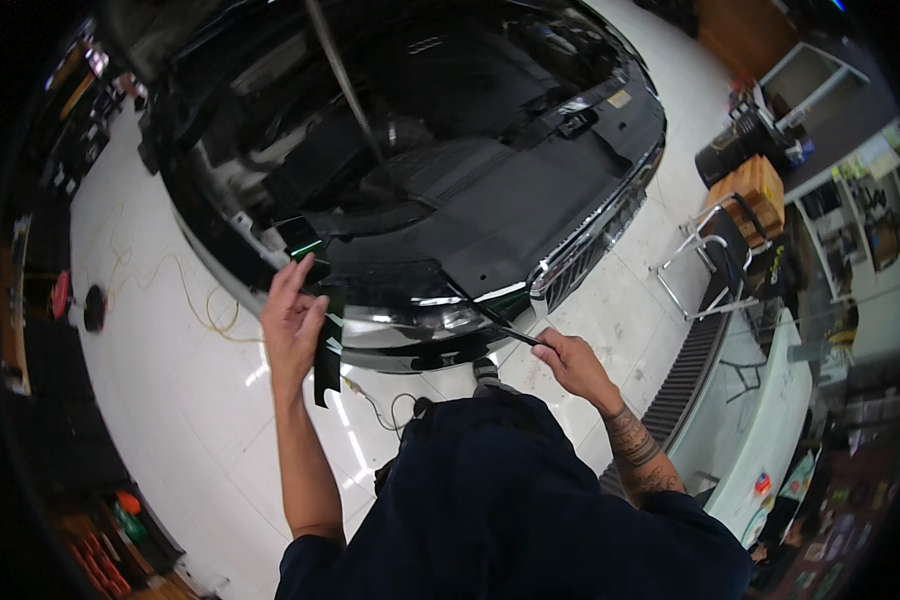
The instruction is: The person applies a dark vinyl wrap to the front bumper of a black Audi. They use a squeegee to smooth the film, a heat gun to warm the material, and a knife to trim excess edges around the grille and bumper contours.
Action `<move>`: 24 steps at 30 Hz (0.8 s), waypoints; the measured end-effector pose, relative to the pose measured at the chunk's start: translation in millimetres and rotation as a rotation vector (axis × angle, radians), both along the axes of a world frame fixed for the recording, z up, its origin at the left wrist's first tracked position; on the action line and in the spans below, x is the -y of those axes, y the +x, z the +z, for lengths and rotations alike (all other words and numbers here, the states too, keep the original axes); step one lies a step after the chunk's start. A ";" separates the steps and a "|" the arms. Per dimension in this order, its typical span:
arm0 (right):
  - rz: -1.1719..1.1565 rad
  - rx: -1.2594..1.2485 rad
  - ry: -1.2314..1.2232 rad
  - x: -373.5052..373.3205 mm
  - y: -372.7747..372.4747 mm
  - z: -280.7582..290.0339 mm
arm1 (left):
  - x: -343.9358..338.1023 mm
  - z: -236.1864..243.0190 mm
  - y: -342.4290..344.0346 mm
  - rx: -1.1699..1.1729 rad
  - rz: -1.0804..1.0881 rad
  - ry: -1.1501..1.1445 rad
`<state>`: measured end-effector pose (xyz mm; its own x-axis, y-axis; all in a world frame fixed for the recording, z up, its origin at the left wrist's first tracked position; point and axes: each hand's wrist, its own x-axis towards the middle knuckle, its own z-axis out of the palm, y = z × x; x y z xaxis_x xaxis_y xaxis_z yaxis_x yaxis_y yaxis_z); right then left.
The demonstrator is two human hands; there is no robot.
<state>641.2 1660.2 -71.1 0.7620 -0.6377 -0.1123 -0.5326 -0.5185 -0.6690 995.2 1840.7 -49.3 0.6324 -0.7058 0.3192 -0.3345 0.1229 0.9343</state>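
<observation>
A black car (470,180) with its hood raised stands in front of me. My left hand (292,318) is at the fender edge, fingers stretched out and thumb apart. Just beside it hangs a dark glossy strip (327,370) with a curved lower end and greenish reflections; whether the fingertips touch it I cannot tell. My right hand (576,368) is closed on the end of a thin black strip (485,312). That strip slants up and left across the headlight (420,320) to the front edge of the engine bay.
A prop rod (342,80) rises from the engine bay. A yellow hose (192,290) lies on the tiled floor at left. At right stand a metal-framed chair (720,250), a wooden box (753,195) and a long white table (770,430).
</observation>
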 end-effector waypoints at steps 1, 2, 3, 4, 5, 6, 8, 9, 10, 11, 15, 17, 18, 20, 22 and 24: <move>-0.019 -0.017 0.027 1.7 -4.1 -3.9 | 20.8 -10.2 -4.1 0.006 -0.010 -0.004; -0.037 -0.033 0.054 1.6 -7.2 -7.2 | 44.5 -17.6 -10.8 0.040 -0.041 0.041; -0.053 -0.048 0.080 1.7 -9.8 -14.2 | 69.5 -36.7 -13.0 0.203 -0.073 0.113; -0.115 0.006 0.119 1.6 -16.2 -32.9 | 95.2 -35.7 -29.9 0.161 -0.144 0.144; -0.162 0.062 0.146 1.4 -19.5 -41.9 | 118.0 -51.6 -35.2 0.151 -0.222 0.119; -0.222 0.115 0.171 2.7 -25.6 -49.5 | 141.9 -48.5 -47.7 0.213 -0.286 0.193; -0.299 0.244 0.184 10.9 -40.0 -67.7 | 188.2 -42.1 -66.6 0.207 -0.405 0.239; -0.326 0.259 0.194 19.4 -47.6 -72.3 | 210.5 -42.0 -71.8 0.221 -0.449 0.246; -0.353 0.274 0.203 30.2 -56.1 -75.4 | 232.4 -44.2 -74.7 0.262 -0.470 0.259; -0.377 0.287 0.213 43.0 -64.4 -78.8 | 254.9 -48.5 -77.2 0.302 -0.490 0.271; -0.409 0.341 0.015 116.4 -91.3 -99.2 | 341.5 -69.8 -95.9 0.316 -0.541 0.365; -0.392 0.243 0.032 156.9 -103.5 -94.6 | 367.7 -82.0 -102.7 0.380 -0.525 0.399; -0.383 0.236 0.037 173.9 -107.9 -92.5 | 377.1 -88.9 -104.4 0.408 -0.514 0.418; -0.313 0.182 0.040 203.9 -112.1 -82.2 | 384.6 -108.8 -94.5 0.628 -0.366 0.352; -0.260 0.316 0.467 216.4 -115.4 -64.9 | 387.0 -111.2 -94.8 0.658 -0.219 0.278; -0.119 0.395 0.682 219.1 -115.0 -48.5 | 379.0 -94.8 -91.5 0.474 -0.118 0.273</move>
<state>526.2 1441.1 -119.6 0.7581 -0.6053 -0.2428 -0.2158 0.1185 -0.9692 903.7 1461.7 -144.1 0.3759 -0.8601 0.3448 -0.7243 -0.0406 0.6883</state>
